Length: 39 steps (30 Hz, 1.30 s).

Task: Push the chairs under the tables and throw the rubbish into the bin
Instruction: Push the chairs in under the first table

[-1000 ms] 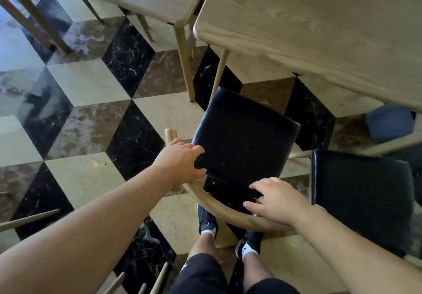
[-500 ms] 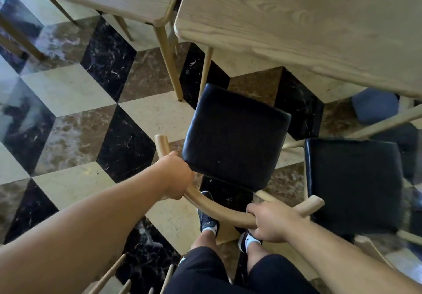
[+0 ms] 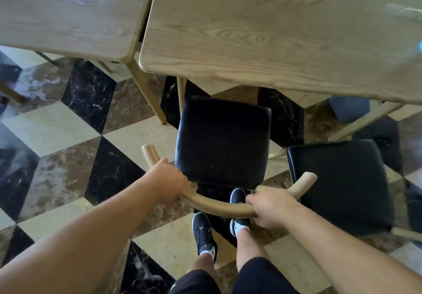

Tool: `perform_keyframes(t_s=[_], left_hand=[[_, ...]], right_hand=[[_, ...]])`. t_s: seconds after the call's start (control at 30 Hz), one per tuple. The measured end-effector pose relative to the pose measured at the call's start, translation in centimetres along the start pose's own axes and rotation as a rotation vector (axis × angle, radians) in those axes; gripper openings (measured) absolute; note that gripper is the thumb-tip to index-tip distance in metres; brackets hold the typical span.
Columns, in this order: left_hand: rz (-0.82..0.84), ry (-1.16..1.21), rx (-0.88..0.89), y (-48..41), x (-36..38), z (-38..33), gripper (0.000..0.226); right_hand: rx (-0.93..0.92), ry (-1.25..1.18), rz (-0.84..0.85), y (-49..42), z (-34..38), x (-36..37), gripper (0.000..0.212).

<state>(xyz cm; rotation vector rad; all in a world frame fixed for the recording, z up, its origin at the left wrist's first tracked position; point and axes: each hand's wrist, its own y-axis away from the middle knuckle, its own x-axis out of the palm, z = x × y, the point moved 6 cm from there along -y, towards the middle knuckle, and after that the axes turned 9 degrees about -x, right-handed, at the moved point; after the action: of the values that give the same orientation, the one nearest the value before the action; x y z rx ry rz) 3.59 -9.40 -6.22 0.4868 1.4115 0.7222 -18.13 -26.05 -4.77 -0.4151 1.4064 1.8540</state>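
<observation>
A wooden chair with a black padded seat (image 3: 222, 138) and a curved backrest rail (image 3: 219, 207) stands in front of me, its front edge just short of the light wooden table (image 3: 262, 38). My left hand (image 3: 167, 183) grips the left part of the rail. My right hand (image 3: 271, 208) grips the right part. A blurred clear bottle (image 3: 404, 11) with a blue cap lies at the table's far right edge.
A second black-seated chair (image 3: 338, 184) stands close on the right, pulled out from the table. Another wooden table (image 3: 68, 13) adjoins on the left. Table legs (image 3: 146, 92) stand left of the chair seat. My feet (image 3: 203, 232) are behind the backrest on a checked marble floor.
Both hands went from resting on the chair to closing around its backrest rail. The chair has turned square to the table and moved closer to its edge.
</observation>
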Motion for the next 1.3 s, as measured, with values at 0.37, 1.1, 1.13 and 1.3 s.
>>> perform_keyframes(t_s=[0.37,1.1,1.13,1.3], left_hand=[[-0.016,-0.012,-0.08,-5.3,-5.5,3.3,0.025],[-0.002,-0.023,-0.115,-14.5,-11.4,9.4,0.019],[-0.002,-0.02,-0.113,-14.6,-11.4,9.4,0.02],[-0.002,-0.017,-0.112,-14.7,-11.3,8.9,0.022]], right_hand=[[-0.041,0.052,-0.022,-2.3,-6.2,-5.5,0.014],[-0.014,0.104,-0.034,-7.6,-14.8,-13.3,0.019],[-0.016,0.105,-0.027,-7.6,-14.9,-13.4,0.018],[-0.007,0.106,0.007,-7.7,-15.0,-13.0,0.014]])
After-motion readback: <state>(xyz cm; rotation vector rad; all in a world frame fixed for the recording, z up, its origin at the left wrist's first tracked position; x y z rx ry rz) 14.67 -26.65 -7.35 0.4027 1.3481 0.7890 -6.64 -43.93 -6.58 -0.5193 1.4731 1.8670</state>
